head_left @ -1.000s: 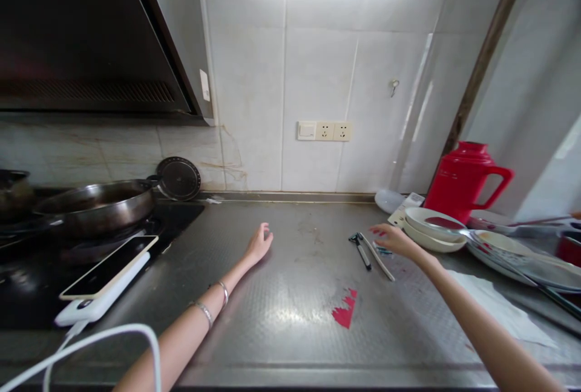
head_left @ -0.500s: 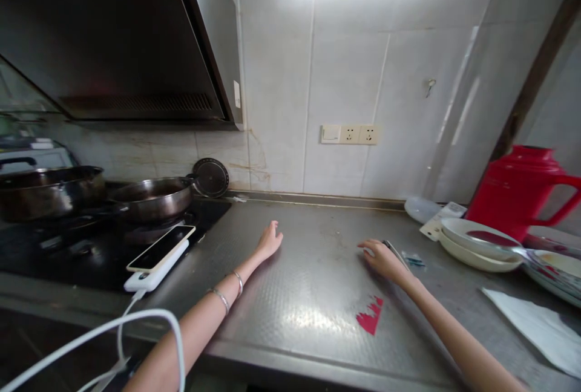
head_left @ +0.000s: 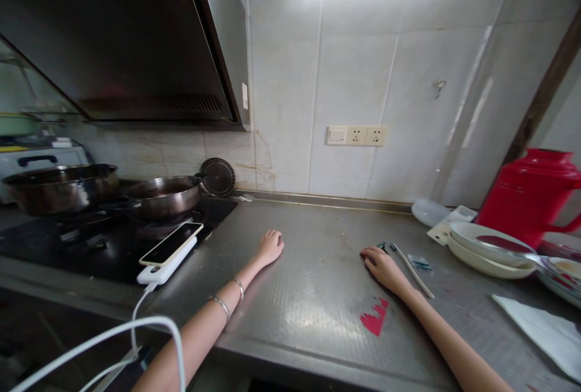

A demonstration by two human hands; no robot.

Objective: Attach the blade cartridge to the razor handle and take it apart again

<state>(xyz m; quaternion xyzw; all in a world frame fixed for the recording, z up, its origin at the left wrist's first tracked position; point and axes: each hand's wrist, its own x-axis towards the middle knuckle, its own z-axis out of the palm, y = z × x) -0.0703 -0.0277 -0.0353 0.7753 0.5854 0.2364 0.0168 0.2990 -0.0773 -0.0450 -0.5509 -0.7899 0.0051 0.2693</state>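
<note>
My left hand (head_left: 271,247) rests palm down on the steel counter (head_left: 313,277), its fingers slightly bent and nothing seen in them. Two silver bracelets circle that wrist. My right hand (head_left: 382,268) lies palm down farther right, fingers loosely laid on the metal. Just past its fingers a small dark green piece (head_left: 382,247) shows; part of it is hidden. Beside this hand lies a thin pale stick with a dark tip (head_left: 414,272), and right of that a small clear packet (head_left: 420,263) with dark green bits. Below the hand is a jagged red cutout (head_left: 376,317).
On the left, a phone (head_left: 172,243) lies on a white power bank with a cable, beside the hob with a pan (head_left: 166,198) and a pot (head_left: 63,189). At right stand stacked bowls (head_left: 488,259), a red thermos jug (head_left: 529,198) and a white sheet (head_left: 540,328).
My right hand has shifted off the pale stick, which now shows in full. My left hand's fingers have lowered onto the counter. The view has turned slightly left.
</note>
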